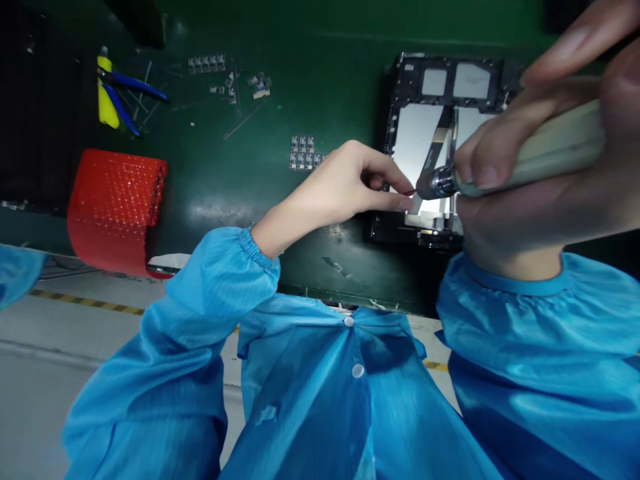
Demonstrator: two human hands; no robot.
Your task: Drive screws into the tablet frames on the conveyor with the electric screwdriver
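Two hands (350, 190) over opened device frame (440, 120)

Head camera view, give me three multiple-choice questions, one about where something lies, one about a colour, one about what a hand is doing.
1. Where does the red mesh tray lie?
A. on the open device frame
B. at the bench's near edge, on the left of the picture
C. under the right hand

2. What colour are the handles of the cutters at the far left of the bench?
A. blue
B. red
C. white

3. What is the right hand doing?
A. lying flat on the bench
B. holding a beige driver
C. gripping the cutters

Answers:
1 B, it hangs over the green mat's near edge, left of the left hand.
2 A, two blue handles beside a yellow tool.
3 B, fingers wrap the handle, its metal tip over the device frame.
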